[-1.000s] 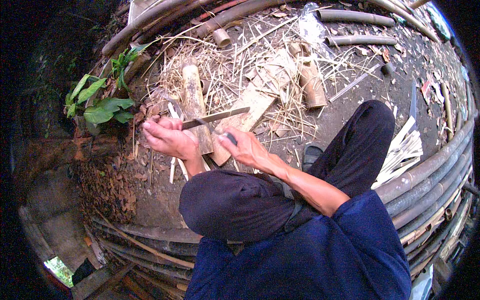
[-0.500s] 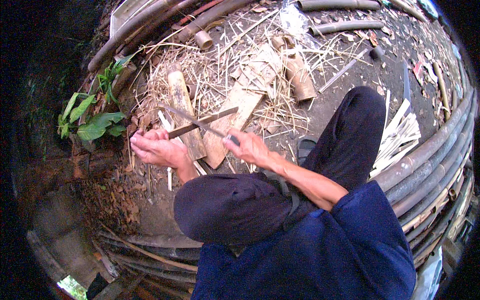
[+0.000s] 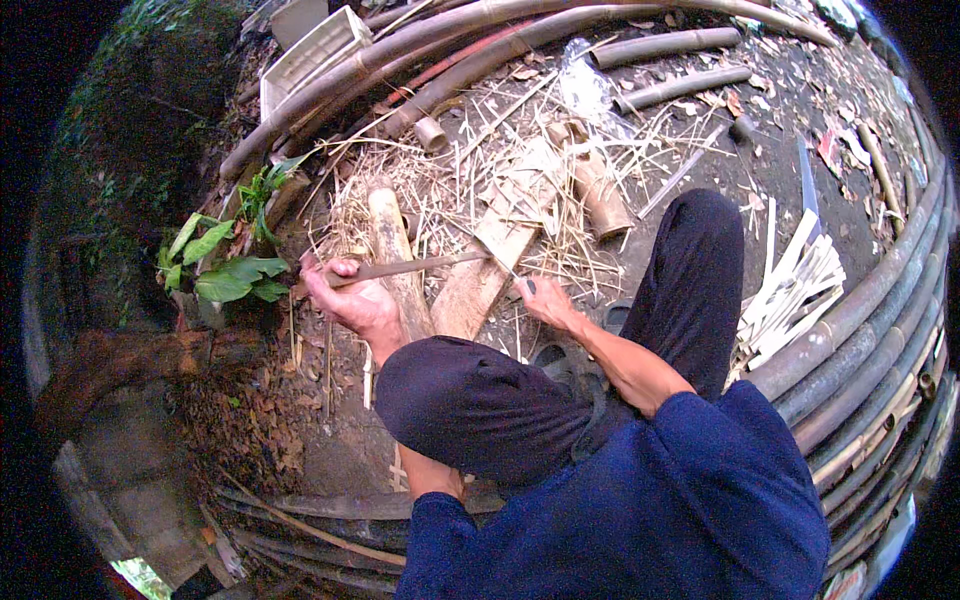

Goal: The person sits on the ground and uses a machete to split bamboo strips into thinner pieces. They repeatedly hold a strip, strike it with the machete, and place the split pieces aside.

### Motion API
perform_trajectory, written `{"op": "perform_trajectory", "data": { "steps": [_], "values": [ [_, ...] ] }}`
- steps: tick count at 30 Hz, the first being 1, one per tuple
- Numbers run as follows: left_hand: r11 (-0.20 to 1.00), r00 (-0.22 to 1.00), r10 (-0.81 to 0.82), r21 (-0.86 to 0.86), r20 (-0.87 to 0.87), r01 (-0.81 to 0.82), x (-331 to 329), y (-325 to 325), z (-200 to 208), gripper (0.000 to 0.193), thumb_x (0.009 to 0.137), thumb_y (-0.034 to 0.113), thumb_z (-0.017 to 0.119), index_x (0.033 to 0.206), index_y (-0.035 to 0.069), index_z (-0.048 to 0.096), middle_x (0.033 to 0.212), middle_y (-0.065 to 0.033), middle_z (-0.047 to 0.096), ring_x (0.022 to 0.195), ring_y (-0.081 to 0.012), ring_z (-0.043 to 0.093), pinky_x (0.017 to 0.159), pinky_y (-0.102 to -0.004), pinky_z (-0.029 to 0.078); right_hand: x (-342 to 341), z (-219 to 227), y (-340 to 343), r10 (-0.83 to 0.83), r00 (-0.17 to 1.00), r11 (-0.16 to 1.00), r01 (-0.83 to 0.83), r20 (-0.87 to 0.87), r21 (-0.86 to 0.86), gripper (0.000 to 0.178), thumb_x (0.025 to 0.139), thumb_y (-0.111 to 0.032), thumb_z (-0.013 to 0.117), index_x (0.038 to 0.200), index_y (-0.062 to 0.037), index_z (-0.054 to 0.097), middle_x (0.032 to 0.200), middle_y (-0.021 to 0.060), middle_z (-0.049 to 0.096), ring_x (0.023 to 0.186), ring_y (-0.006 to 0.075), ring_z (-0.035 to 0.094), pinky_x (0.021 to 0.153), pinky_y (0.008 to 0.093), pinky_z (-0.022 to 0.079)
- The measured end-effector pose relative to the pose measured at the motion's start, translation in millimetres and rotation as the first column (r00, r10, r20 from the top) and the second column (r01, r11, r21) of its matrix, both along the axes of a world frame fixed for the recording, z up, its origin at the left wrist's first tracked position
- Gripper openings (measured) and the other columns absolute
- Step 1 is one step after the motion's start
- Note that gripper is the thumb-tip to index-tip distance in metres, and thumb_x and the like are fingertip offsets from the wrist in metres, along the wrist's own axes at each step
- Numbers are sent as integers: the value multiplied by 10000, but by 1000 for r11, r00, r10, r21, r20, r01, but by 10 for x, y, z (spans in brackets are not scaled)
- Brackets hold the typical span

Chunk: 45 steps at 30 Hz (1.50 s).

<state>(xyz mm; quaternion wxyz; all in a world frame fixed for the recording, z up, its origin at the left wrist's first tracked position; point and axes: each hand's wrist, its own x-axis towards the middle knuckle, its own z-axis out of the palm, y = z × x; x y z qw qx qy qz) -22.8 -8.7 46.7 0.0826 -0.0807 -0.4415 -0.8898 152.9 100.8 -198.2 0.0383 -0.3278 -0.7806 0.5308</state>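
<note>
Left grip (image 3: 360,302) closed around one end of flat brown strip (image 3: 420,265), likely bamboo; strip runs rightward from it. Right grip (image 3: 548,303) clamped on short knife (image 3: 508,269), blade crossing near strip's free end; contact or slight gap, cannot tell. Pale split-strip bundle (image 3: 800,290) well right of right grip. Wooden billet (image 3: 387,220) and plank (image 3: 462,300) just beyond, between grips. Shavings (image 3: 440,200), bamboo tube (image 3: 603,200) farther out.

Step looks like scraping or trimming strip; next move calls for steady left hold, shallow blade angle.
</note>
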Motion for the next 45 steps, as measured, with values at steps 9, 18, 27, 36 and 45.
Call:
{"op": "perform_trajectory", "data": {
  "steps": [9, 18, 27, 36, 45],
  "values": [
    [996, 999, 3, 86, 49, -7, -9, -45, -200, 288, 967, 317, 515, 762, 118, 472, 738, -2, 442, 725, -132, 409, 755, -295, 342, -357, 1334, -573, 30, 928, 1000, -26, -373, 16, 418, 941, -425, 502, 1105, -54, 601, 895, 237, 651, 836, 367, 649, 723, 437, 486],
    [998, 999, 47, 50, 5, -48, -33, -72, -135, 322, 967, 346, 508, 746, 116, 464, 714, -7, 449, 716, -134, 419, 750, -297, 338, -368, 868, -205, 61, 998, 991, -63, -19, -114, 482, 927, -467, 482, 1107, -35, 600, 968, 242, 649, 927, 408, 631, 790, 472, 499],
    [995, 997, 55, 74, 61, -60, -18, -62, -60, 319, 967, 342, 520, 748, 119, 456, 721, -1, 445, 729, -127, 437, 753, -285, 338, -354, 959, -359, 108, 988, 986, -121, -110, -115, 470, 920, -481, 490, 1141, -83, 606, 1011, 246, 646, 947, 426, 621, 813, 471, 498],
    [996, 996, -50, 74, -76, 55, -303, -122, -262, 395, 970, 435, 474, 778, 91, 505, 747, -15, 486, 732, -137, 446, 750, -285, 341, -100, 129, 15, 1, 993, 999, 5, 120, -48, 524, 934, -498, 459, 1041, 3, 566, 968, 293, 629, 943, 450, 607, 782, 512, 464],
    [835, 979, -139, -515, 147, 195, -269, -107, -1810, 482, 928, 166, 517, 1336, 3, 320, 766, -45, 541, 582, -136, 501, 585, -259, 477, -171, 659, 114, 31, 980, 993, -8, -196, 116, 399, 843, -381, 598, 1100, -76, 572, 825, 186, 647, 768, 354, 648, 682, 430, 495]
  ]
}}
